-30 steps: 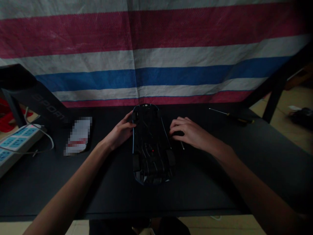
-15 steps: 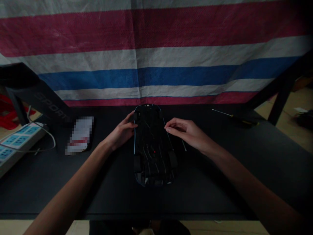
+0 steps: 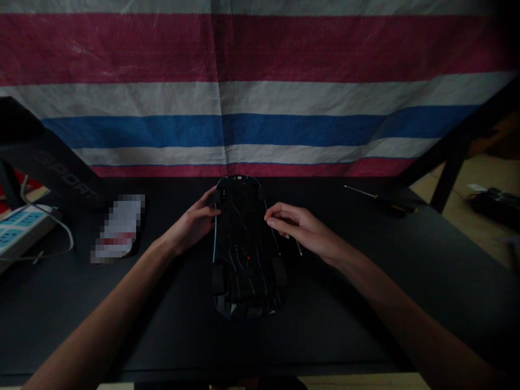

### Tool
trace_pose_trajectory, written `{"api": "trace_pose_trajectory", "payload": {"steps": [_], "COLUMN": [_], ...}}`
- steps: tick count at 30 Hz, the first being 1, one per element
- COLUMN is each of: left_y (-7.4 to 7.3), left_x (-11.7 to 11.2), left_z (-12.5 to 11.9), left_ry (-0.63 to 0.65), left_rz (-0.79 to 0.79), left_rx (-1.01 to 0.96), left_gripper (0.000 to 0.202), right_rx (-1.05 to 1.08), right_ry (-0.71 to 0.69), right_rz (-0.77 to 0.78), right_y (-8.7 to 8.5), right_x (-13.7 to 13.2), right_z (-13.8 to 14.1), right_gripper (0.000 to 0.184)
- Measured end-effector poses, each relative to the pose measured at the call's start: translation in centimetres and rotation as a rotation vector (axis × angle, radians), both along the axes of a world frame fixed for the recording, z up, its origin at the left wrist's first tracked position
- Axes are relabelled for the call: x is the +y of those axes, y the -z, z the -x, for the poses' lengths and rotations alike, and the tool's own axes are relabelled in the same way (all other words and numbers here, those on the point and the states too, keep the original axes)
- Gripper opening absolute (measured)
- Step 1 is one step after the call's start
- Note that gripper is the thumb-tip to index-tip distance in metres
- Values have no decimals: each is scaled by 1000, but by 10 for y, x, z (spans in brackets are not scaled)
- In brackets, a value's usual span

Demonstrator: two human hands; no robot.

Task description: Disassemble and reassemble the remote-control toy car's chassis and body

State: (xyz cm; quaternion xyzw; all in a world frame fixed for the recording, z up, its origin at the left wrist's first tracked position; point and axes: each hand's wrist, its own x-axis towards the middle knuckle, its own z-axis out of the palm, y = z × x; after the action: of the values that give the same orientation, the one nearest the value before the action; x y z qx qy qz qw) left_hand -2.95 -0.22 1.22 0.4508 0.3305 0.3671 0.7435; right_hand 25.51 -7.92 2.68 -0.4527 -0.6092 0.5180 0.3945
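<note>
A black toy car [image 3: 246, 254] with thin blue edge lines lies upside down on the dark table [image 3: 365, 309], its length running away from me. My left hand [image 3: 190, 225] grips the car's far left side by a wheel, thumb and fingers closed on it. My right hand [image 3: 303, 227] is at the car's far right edge with its fingertips pinched together; what they hold, if anything, is too dark to see. A thin metal rod [image 3: 299, 250] lies on the table just under my right hand.
A screwdriver [image 3: 377, 196] lies at the back right. A blurred white packet [image 3: 117, 230] sits left of the car, with a power strip [image 3: 16, 235] and cable beyond it. A black slanted stand [image 3: 52, 162] and a striped tarp [image 3: 260, 97] close off the back.
My right hand lifted off the table to the right of the car and moved left to the car's edge, fingers now pinched. My left hand stayed on the car.
</note>
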Motion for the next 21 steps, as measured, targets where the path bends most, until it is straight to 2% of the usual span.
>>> {"api": "trace_pose_trajectory", "payload": {"steps": [13, 17, 19, 21], "left_y": [-1, -4, -5, -4], "left_x": [-1, -2, -2, -2], "left_z": [-2, -2, -1, -1], "left_ry": [-23, -7, 1, -5], "left_rz": [9, -7, -14, -14], "left_rx": [-4, 5, 6, 3], "left_gripper": [87, 86, 85, 85], "right_rx": [166, 162, 154, 7], "right_ry": [151, 128, 130, 216], "right_rz": [174, 204, 174, 16], "right_y": [6, 1, -1, 1], "right_x": [-2, 1, 3, 5], "right_z": [18, 15, 6, -7], "right_gripper": [24, 34, 39, 39]}}
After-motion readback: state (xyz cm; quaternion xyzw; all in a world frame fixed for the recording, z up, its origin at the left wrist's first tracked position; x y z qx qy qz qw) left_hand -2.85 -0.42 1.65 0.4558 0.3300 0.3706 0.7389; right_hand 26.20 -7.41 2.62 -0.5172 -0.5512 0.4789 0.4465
